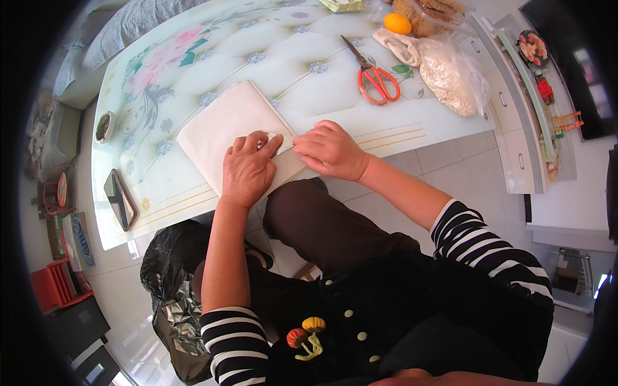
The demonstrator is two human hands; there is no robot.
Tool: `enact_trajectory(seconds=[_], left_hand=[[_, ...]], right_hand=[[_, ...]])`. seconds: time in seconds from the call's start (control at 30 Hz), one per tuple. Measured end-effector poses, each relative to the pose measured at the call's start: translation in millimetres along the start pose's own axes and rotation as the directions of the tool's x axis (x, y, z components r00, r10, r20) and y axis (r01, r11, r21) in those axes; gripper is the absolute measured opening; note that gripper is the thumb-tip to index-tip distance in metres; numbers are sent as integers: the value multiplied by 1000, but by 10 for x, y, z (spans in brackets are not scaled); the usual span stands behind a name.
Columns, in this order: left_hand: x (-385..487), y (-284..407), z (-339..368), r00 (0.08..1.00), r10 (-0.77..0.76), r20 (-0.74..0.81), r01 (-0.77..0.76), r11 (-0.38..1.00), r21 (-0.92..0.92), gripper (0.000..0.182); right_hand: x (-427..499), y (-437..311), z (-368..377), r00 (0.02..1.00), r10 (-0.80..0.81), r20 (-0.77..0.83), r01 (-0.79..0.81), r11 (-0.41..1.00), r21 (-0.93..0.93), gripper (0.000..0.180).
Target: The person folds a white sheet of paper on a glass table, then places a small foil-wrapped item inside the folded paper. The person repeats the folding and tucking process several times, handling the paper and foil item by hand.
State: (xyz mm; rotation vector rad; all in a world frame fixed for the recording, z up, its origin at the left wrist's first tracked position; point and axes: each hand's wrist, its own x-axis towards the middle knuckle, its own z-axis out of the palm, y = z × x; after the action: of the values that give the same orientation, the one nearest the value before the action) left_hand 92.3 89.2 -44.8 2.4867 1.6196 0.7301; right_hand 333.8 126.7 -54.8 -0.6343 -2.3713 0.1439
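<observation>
A stack of white paper sheets [227, 113] lies at a slant near the front edge of the table. My left hand [248, 166] rests on it, its fingers spread around a small white folded piece [272, 141] near the stack's right corner. At that corner is my right hand [330, 150], its fingers curled together; whether they pinch anything is hidden. Red-handled scissors [372, 79] lie beyond my right hand, blades pointing away and slightly parted.
A smartphone [119, 200] and a small bowl [105, 127] are at the table's left. A clear plastic bag of pale grains [449, 77], a crumpled cloth [398, 47] and an orange fruit [397, 23] lie at the right. A black plastic bag [169, 255] stands below the table.
</observation>
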Motion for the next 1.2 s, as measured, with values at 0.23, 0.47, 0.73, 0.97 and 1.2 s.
enact_trajectory(seconds=[0.23,0.47,0.73,0.97,1.2], left_hand=[[27,27,-25,1000,-14,7,14,1000,-9,47],[21,16,1,1000,-17,-16,16,1000,-4,46],[36,38,-16,999,-28,-25,28,1000,-7,45],[27,22,-17,999,-22,-24,22,1000,-22,45],[28,17,-6,999,-28,-24,27,999,-37,44]], right_hand=[[201,58,-30,980,140,141,-132,989,-64,59],[107,97,-117,938,116,326,-54,980,-192,72],[-80,191,-191,941,77,329,-15,982,-186,70],[-106,171,-203,964,112,240,-74,984,-165,70],[56,8,-29,950,122,287,-77,984,-164,74]])
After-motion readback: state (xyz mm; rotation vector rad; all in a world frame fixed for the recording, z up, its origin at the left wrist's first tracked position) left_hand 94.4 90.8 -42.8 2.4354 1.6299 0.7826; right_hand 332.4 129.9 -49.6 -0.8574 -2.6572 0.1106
